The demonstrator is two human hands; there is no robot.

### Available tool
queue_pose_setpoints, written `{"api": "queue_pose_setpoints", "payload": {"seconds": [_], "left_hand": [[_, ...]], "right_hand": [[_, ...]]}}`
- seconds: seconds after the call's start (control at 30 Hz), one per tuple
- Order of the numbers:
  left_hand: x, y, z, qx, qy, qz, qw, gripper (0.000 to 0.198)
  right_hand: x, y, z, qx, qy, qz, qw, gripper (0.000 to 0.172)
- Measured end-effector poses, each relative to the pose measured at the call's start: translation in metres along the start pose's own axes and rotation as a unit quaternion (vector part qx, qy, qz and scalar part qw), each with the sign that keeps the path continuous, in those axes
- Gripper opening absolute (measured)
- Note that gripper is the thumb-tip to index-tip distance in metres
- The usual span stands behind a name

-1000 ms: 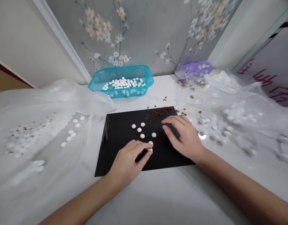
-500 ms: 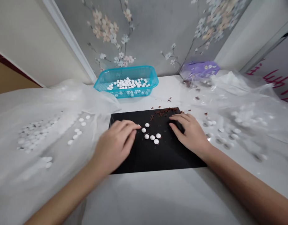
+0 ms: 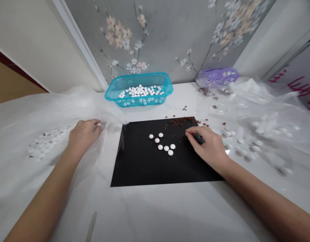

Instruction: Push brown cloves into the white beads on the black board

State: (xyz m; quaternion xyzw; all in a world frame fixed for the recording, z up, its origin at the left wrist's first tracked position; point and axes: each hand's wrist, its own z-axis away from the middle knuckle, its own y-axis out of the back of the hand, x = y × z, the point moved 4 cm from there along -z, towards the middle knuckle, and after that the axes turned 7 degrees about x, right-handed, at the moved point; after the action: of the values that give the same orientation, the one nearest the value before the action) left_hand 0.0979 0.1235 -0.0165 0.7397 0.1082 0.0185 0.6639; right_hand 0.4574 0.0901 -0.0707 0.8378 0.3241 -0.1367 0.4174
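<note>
The right hand point(image 3: 209, 148) pinches a small black stick point(image 3: 199, 138) — the right fingers point(image 3: 191, 132) stay narrow and snug, a good way to keep it steady near the white beads point(image 3: 161, 144) on the black mat point(image 3: 134, 168). The left hand point(image 3: 83, 134) lies on the plastic sheet point(image 3: 54, 114) — the left fingers point(image 3: 95, 122) curl, but it is hard to tell if they grip it

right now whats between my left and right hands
The head view shows a black mat with white discs on it between the left hand and right hand.
</note>
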Motion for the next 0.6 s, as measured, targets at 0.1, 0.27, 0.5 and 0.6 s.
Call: {"api": "queue_pose_setpoints", "payload": {"seconds": [0.1, 0.27, 0.5, 0.6], "left_hand": [[0.004, 0.014, 0.004, 0.016, -0.01, -0.014, 1.0, 0.038], [0.035, 0.058, 0.028, 0.082, 0.0, 0.052, 0.995, 0.03], [0.142, 0.019, 0.103, -0.04, -0.325, 0.408, 0.852, 0.007], [0.155, -0.007, 0.116, -0.088, -0.296, 0.436, 0.845, 0.005]], "right_hand": [[-0.001, 0.001, 0.0, 0.014, -0.013, -0.016, 1.0, 0.007], [-0.012, 0.005, 0.001, 0.008, -0.02, -0.049, 0.999, 0.008], [-0.048, 0.007, 0.014, -0.096, -0.02, -0.178, 0.979, 0.008], [-0.056, 0.003, 0.02, -0.146, -0.046, -0.231, 0.961, 0.009]]}}
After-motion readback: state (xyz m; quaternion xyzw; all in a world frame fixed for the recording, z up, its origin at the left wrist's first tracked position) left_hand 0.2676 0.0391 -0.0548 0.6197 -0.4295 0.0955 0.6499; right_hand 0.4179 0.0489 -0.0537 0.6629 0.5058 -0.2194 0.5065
